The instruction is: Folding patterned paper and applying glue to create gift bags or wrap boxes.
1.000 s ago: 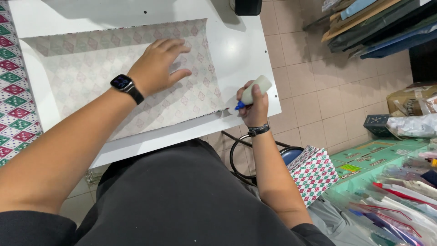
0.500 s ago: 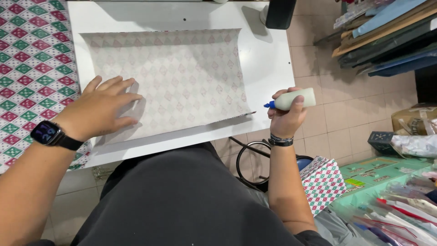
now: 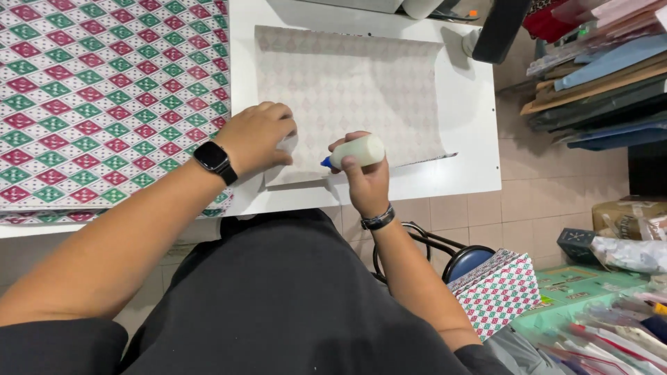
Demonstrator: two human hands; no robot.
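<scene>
The right hand (image 3: 365,182) is closed in a full fist around a small, pale cream plastic glue bottle with a blue nozzle (image 3: 356,151). The bottle lies sideways in the grip, its nozzle pointing toward the left hand and resting at the near edge of a large sheet of faintly diamond-patterned paper lying pale side up (image 3: 354,90). A dark bracelet sits on that wrist.

Just beside the nozzle, the left hand (image 3: 257,139) lies palm down with fingers loosely curled, pressing the sheet's near corner flat; it grips nothing. A black smartwatch (image 3: 214,160) is strapped to its wrist.

The bottle looks light and somewhat squeezable, so a wrap around its middle, as here, should suit it. The paper appears thin and limp, likely to slide or curl unless pinned down near the worked edge.

The sheet rests on a white tabletop (image 3: 472,167), spreading away from both hands. Beyond the left hand lies a red, green and white diamond-printed sheet (image 3: 104,97). Beyond the right hand, well apart and lower down, stand a box in the same print (image 3: 497,292), a round stool (image 3: 467,260) and stacked sheets of coloured card (image 3: 597,83).
</scene>
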